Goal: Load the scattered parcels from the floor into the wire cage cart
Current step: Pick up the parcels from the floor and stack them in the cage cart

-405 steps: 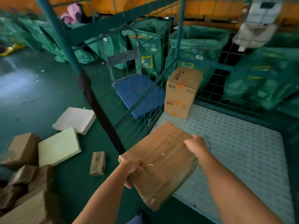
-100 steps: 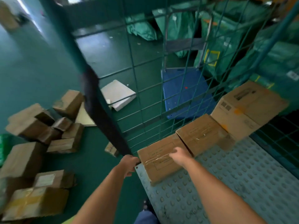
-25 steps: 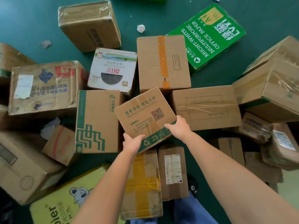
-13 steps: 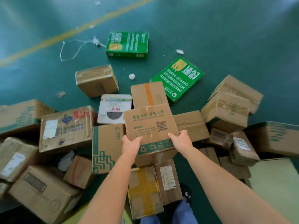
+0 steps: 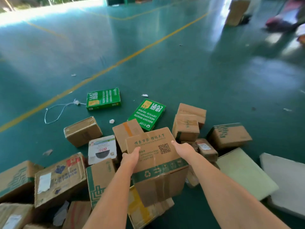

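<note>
Above the heap of parcels on the green floor, a brown carton with green print, a QR code and a recycling band is held up, left hand and right hand clasping its opposite sides, fingers wrapped around the edges.

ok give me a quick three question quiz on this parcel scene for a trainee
1. True or false: both hands hold the cardboard box with the QR code clear of the floor pile.
2. Which colour is the line painted on the floor? A red, B yellow, C white.
3. Fill in: the left hand and right hand grip the box on ____ sides.

Key: 1 true. 2 B; the yellow line runs diagonally. 3 opposite.
</note>
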A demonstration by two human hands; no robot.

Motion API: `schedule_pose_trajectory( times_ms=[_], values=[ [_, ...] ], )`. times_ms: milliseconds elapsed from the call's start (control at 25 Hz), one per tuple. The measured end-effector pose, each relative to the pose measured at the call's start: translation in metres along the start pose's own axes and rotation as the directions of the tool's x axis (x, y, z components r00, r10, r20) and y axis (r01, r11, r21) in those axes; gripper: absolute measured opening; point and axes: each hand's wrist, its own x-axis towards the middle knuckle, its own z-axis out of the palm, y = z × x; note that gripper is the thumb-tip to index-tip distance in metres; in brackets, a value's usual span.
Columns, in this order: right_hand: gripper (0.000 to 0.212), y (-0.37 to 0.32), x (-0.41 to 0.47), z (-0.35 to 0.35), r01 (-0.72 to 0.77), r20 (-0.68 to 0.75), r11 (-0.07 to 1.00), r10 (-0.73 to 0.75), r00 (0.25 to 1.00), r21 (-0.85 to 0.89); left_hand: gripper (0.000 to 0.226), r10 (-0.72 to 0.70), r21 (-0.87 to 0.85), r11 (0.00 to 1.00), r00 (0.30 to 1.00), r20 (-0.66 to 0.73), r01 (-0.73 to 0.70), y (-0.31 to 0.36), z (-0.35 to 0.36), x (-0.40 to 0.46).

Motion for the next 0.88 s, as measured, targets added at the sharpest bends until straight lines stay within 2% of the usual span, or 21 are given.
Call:
schedule_pose_trajectory(
  times_ms=[120, 240, 360, 680, 800, 880],
  values=[
    [0.078, 0.05, -0.05, -0.028, -0.016, -0.033, 1.0, 0.016, 0.999, -0.009, 0.079, 0.009, 0.064, 0.998, 0.998, 0.056, -0.013, -0.021, 0.02, -0.054],
    [0.083, 0.112, -0.104, -0.048, -0.1, 0.058, 0.992, 0.096, 0.994, 0.075, 0.082, 0.079, 0.269, 0.959, 0.996, 0.051, -0.09, -0.055, 0.043, -0.113],
    [0.083, 0.172, -0.153, -0.055, -0.213, 0.081, 0.956, 0.2, 0.976, 0.201, 0.081, 0.117, 0.438, 0.889, 0.991, 0.067, -0.135, -0.096, 0.062, -0.164],
    [0.079, 0.276, -0.259, -0.051, -0.372, 0.048, 0.882, 0.375, 0.926, 0.288, 0.077, -0.071, 0.515, 0.856, 0.979, 0.194, -0.04, -0.172, 0.086, -0.243],
    [0.078, 0.3, -0.297, -0.041, -0.434, 0.039, 0.821, 0.453, 0.891, 0.372, 0.074, -0.071, 0.605, 0.792, 0.973, 0.219, -0.078, -0.191, 0.085, -0.256],
    [0.078, 0.32, -0.311, -0.023, -0.427, 0.005, 0.817, 0.461, 0.887, 0.389, 0.074, -0.113, 0.646, 0.761, 0.966, 0.234, -0.068, -0.208, 0.077, -0.268]
  ],
)
